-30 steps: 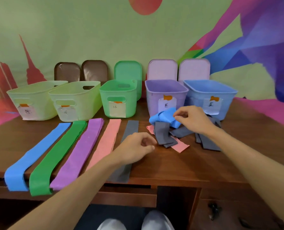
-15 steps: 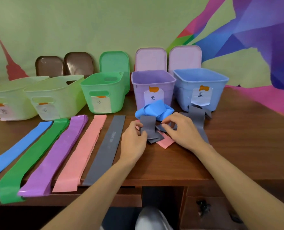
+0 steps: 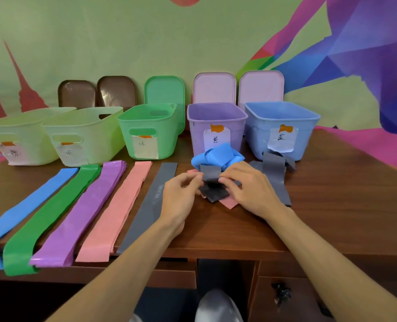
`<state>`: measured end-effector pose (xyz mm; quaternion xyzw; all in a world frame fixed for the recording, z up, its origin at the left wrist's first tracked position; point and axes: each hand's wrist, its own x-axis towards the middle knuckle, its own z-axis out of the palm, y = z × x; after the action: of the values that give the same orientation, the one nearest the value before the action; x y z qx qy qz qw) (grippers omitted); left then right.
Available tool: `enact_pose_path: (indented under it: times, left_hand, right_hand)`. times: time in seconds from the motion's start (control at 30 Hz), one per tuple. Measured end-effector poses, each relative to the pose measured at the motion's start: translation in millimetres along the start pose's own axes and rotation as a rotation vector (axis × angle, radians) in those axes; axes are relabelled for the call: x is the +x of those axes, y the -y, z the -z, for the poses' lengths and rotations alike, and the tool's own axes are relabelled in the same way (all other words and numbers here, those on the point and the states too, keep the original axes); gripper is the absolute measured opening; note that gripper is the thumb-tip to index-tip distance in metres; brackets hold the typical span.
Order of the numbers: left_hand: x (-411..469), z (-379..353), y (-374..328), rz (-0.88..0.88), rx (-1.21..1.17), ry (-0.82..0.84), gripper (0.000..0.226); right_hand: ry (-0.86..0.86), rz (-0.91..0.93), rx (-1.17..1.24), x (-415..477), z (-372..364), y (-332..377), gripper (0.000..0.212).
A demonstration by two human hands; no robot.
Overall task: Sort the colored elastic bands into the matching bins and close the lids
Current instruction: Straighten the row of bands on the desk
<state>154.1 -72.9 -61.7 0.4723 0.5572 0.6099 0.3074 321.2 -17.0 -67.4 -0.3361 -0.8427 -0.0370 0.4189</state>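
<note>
Five open bins stand in a row: two pale yellow-green bins (image 3: 28, 135) (image 3: 83, 133), a green bin (image 3: 146, 126), a purple bin (image 3: 216, 122) and a blue bin (image 3: 283, 122). Sorted bands lie flat at the left: blue (image 3: 28, 205), green (image 3: 53, 205), purple (image 3: 86, 205), pink (image 3: 120, 205), grey (image 3: 151, 205). In front of the purple bin lies a tangled pile with a blue band (image 3: 218, 156), grey bands and a pink one (image 3: 228, 202). My left hand (image 3: 181, 194) and my right hand (image 3: 248, 189) both pinch a folded grey band (image 3: 212, 180) in that pile.
Lids lean against the wall behind the bins: two brown (image 3: 76, 92), one green (image 3: 165, 89), two pink (image 3: 261, 86). More grey band (image 3: 274, 173) lies before the blue bin. The wooden desk (image 3: 332, 205) has drawers below its front edge.
My right hand left the blue band and came down onto the grey one. My left hand moved forward to the pile, and now both pinch the folded grey band.
</note>
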Motion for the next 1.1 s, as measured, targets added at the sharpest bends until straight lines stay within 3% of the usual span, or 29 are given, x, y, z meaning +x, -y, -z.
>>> enact_pose_path:
  times: [0.27,0.47,0.63,0.8,0.93,1.0,1.1]
  left_hand:
    - [1.9,-6.0,4.0,0.025,0.26,0.05,0.024]
    - [15.2,-12.0,-5.0,-0.003,0.544,0.142,0.038]
    - [32.2,-22.1,-7.9,-0.082,0.595,0.063,0.037]
    - [55.9,-37.0,-7.8,0.01,0.803,0.095,0.044]
    - [62.8,-40.3,-13.6,0.097,0.668,0.119,0.042]
    - [67.4,-35.4,-15.2,0.074,0.582,0.131,0.05]
    - [69.9,-26.9,-20.3,0.012,0.64,0.245,0.039]
  right_hand:
    - [-0.301,-0.33,0.141,3.6,6.8,-14.4,0.014]
    - [-0.467,-0.431,0.195,3.9,9.3,-20.3,0.014]
    - [-0.638,-0.554,0.262,6.2,17.4,-23.2,0.015]
    - [-0.72,-0.603,0.281,6.5,17.8,-29.9,0.017]
    - [-0.741,-0.643,0.27,5.4,14.0,-39.5,0.016]
    - [-0.759,-0.673,0.275,5.7,13.8,-41.9,0.017]
    - [-0.795,-0.718,0.269,4.7,13.9,-46.5,0.016]
